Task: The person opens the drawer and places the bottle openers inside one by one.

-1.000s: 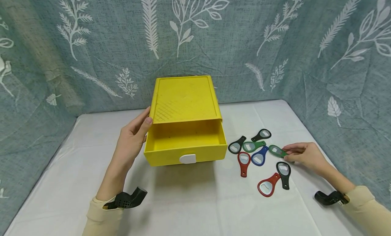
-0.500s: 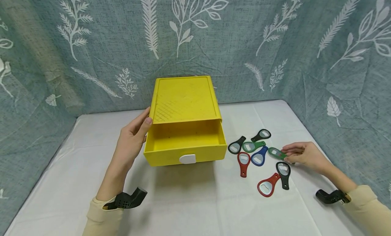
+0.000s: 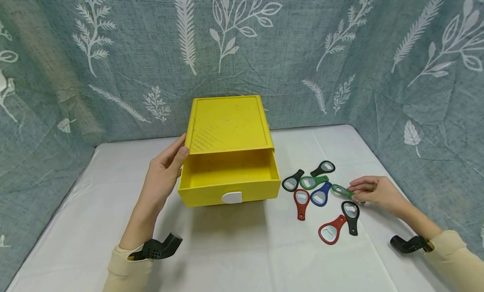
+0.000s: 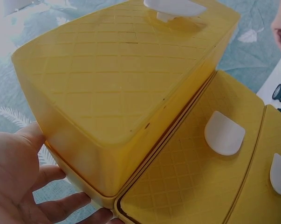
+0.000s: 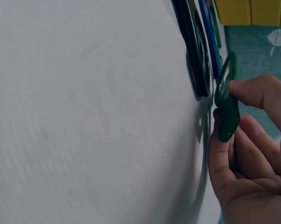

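Right hand (image 3: 379,195) has the green opener (image 3: 341,190) pinched at its narrow end, tilted, right of the other openers; left hand (image 3: 160,172) has its fingers fairly straight against the left side of the cabinet (image 3: 230,122). Main risk I see: end-only pinch, so a bump could swivel or drop it. A low sweep left would likely snag the blue opener (image 3: 319,197); dipping near, the black opener (image 3: 351,211). Drawer (image 3: 204,195) is pulled out and overhanging, so a hit on its front could push it in or, if I lean on it, tip the cabinet. Edges to watch: drawer's right wall and front rim. Most room is the near worktop (image 3: 227,267); curtain (image 3: 242,31) limits the far side, worktop's right edge is near my right hand.
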Motion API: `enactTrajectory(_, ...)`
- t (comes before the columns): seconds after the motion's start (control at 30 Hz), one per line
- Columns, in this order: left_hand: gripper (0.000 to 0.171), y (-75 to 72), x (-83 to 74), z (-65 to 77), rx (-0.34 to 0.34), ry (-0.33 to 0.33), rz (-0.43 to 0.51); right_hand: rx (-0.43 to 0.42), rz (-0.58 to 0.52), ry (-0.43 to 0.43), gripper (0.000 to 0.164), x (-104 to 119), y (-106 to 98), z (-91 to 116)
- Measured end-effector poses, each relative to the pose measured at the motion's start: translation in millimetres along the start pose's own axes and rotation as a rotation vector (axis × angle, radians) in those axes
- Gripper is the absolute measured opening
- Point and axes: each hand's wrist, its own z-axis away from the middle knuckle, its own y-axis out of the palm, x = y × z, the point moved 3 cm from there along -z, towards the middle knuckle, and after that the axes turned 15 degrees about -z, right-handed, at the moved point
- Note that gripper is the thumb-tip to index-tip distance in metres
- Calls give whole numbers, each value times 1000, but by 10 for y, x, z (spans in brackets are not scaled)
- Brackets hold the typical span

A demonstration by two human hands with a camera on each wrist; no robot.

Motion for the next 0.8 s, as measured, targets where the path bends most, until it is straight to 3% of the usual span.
enactTrajectory(0.4, 59, -4, 12, 0, -1, -14, -5, -21, -4, -18, 33, -4, 31, -14)
enactTrajectory(0.8, 55, -11, 9, -7, 5, -19, 0, -6, -21, -105, 31, 192, 114, -56)
